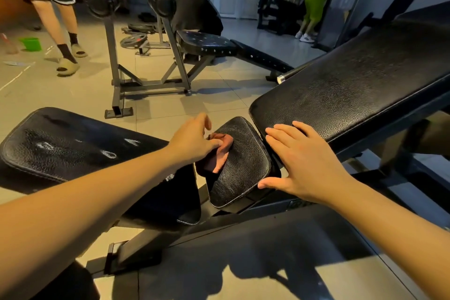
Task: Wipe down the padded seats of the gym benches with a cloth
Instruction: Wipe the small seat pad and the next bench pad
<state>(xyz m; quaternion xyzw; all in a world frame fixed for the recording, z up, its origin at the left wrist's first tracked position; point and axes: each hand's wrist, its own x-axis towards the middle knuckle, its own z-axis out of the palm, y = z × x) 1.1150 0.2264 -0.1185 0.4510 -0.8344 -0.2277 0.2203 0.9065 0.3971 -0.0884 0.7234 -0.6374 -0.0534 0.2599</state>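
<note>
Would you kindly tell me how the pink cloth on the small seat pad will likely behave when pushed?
The cloth is probably floppy: it lies bunched in folds under the left hand. It likely weighs little; its folds look thin. On the grained seat pad it may drag and bunch rather than slide.

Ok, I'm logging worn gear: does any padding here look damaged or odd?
Yes. The left pad shows whitish patches across its black cover, scuffs or residue, I cannot tell which. The small seat pad with the cloth on its edge and the inclined backrest look intact.
</note>
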